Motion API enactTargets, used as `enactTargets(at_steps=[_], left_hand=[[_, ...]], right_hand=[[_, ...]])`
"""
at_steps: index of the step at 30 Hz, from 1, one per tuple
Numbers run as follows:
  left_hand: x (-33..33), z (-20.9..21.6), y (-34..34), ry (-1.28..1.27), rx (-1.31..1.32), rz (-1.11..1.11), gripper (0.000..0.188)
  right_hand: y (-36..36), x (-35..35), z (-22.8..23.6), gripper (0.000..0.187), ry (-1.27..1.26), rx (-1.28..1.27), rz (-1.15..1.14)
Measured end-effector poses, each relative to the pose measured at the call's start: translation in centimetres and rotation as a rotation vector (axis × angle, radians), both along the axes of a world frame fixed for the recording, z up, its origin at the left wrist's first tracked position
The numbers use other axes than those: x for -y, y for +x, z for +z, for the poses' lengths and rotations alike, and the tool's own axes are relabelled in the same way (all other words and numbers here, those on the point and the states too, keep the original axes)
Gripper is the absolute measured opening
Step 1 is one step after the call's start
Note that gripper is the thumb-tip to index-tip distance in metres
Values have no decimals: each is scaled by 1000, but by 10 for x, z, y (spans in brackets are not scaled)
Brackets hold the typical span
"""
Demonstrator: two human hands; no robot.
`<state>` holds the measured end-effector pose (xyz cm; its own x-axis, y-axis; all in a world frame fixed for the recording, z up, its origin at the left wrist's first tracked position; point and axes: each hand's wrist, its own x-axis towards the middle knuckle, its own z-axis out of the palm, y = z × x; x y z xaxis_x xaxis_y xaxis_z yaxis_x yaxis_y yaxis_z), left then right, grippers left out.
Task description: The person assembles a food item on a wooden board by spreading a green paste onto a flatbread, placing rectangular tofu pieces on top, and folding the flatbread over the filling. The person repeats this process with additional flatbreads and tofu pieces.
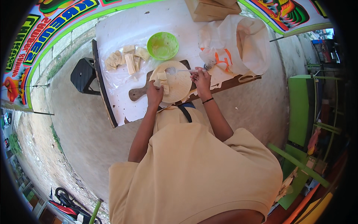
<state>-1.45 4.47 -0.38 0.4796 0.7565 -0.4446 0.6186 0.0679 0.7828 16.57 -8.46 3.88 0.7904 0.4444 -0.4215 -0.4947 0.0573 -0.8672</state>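
Observation:
A stack of thin, round, pale wrappers (pixel 181 84) lies on a wooden cutting board (pixel 137 94) with a handle. Pale rectangular filling pieces (pixel 162 76) rest on the top wrapper, left of its middle. My left hand (pixel 154 95) is closed at the wrapper's left edge, its fingers against the wrapper beside these pieces. Pinched in my right hand (pixel 202 80) is the handle of a spoon (pixel 183 70). The spoon's pale end reaches over the upper part of the wrapper, near the filling. Whether it touches the wrapper I cannot tell.
Several folded, pale wrapped pieces (pixel 129 61) lie on clear plastic at the left. Behind the board stands a green bowl (pixel 163 45). A large white bag (pixel 233 44) sits at the right, with a cardboard box (pixel 210 10) behind it. A black stool (pixel 82 75) stands left of the table.

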Motion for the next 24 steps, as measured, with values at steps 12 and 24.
enactTargets(at_steps=[12,24], left_hand=[[28,11,-4,260,-59,-348,33],[30,2,13,365,-281,-329,38]], right_hand=[[-6,27,-28,26,-117,259,218],[-6,28,-20,26,-114,305,214]])
